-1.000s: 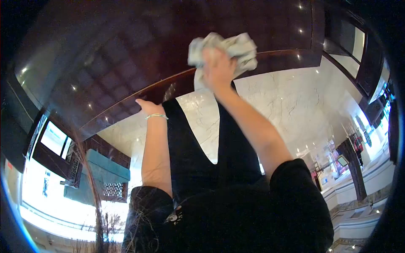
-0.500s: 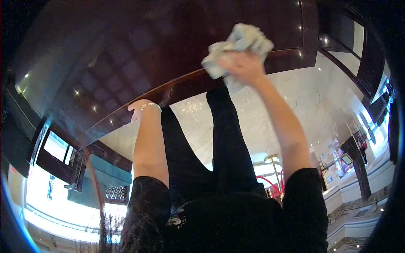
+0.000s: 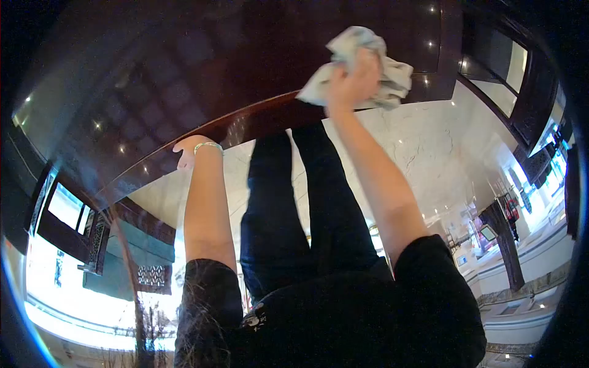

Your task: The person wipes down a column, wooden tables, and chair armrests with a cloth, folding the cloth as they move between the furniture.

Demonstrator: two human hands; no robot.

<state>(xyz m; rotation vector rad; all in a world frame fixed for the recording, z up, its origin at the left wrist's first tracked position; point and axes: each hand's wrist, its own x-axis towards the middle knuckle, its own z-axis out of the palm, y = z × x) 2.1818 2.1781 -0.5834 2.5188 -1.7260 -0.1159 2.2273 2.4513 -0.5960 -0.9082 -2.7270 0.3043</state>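
A crumpled pale cloth (image 3: 396, 80) is bunched in my right hand (image 3: 359, 80), slightly blurred. It lies over the dark, glossy wooden table (image 3: 245, 61) near its front edge, and part of it spreads out either side of my fingers. My left hand (image 3: 195, 146), with a thin bracelet at the wrist, holds the table's front edge further left. Its fingers curl around the edge and are partly hidden.
Below the table edge is a pale marble-like floor (image 3: 417, 141), where my legs (image 3: 276, 202) stand. A dark wooden chair (image 3: 500, 80) is at the right. A teal upholstered seat (image 3: 123, 257) shows at the lower left.
My right hand has turned on the cloth, which has shifted slightly right and up in the view. My left hand appears a little further left and higher, still at the edge.
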